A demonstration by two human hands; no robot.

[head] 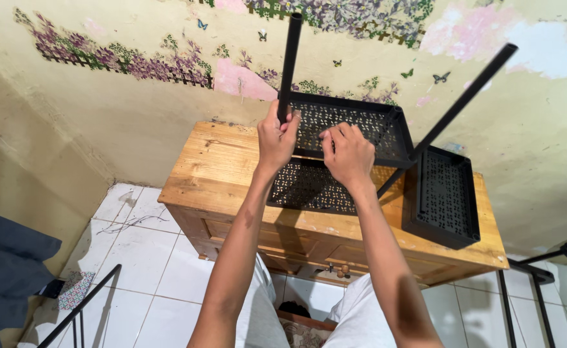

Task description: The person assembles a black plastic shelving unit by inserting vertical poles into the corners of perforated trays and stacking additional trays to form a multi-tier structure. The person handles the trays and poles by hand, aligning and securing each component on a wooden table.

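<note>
From where I watch, my left hand (276, 136) is wrapped around the lower end of a black pole (289, 61) that stands nearly upright from the back left corner of a black perforated shelf tray (348, 125), thumb and fingers clenched around it just above the tray's rim. My right hand (348, 154) lies just beside it, fingers curled and pressed down on the tray's front edge; I cannot tell whether it truly grips the rim or only bears on it. The tray sits tilted near the back edge of a wooden cabinet top (212, 164), roughly at its middle, and overlaps a second perforated tray (309, 187) lying flat beneath it toward the front edge. A second black pole (454, 109) slants up and to the right from the raised tray's right side, crossing in front of the wall. A third tray (443, 196), deeper and turned open side up, rests near the cabinet top's right edge, apart from both hands. Behind everything is a yellowed wall (116, 122) with peeling flower and butterfly paper. Below the cabinet I see white floor tiles (154, 270), a thin black rod (80, 306) at the lower left, and a black metal frame (522, 283) at the lower right.
</note>
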